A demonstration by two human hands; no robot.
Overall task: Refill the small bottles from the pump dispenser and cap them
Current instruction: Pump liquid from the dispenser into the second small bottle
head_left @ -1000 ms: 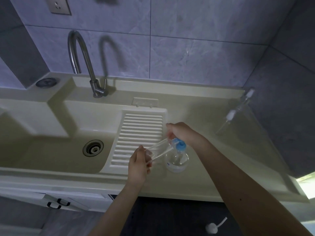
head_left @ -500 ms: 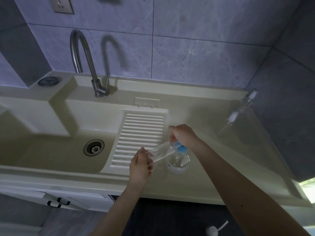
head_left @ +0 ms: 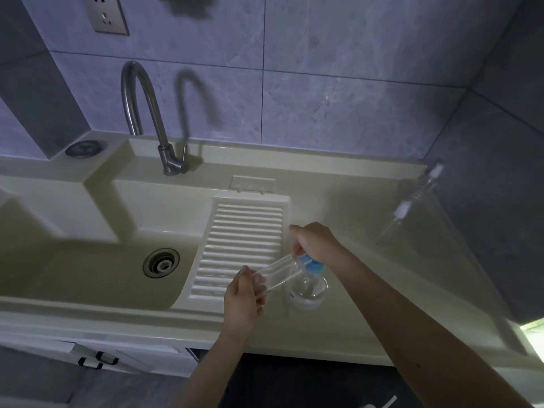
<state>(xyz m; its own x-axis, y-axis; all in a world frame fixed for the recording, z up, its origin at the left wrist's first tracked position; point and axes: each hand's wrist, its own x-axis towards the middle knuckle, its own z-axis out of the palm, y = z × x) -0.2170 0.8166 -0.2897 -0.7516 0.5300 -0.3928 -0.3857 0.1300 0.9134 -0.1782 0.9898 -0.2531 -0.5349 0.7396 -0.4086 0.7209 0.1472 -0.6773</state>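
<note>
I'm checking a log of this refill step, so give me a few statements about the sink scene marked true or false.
1. The left hand holds a small clear bottle. True.
2. The small clear bottle stands upright. False: it is tilted, its mouth at the nozzle.
3. The right hand is on the pump dispenser. True.
4. The pump dispenser sits in the sink basin. False: it stands on the counter right of the ribbed board.
5. Water runs from the faucet. False: none shows.
</note>
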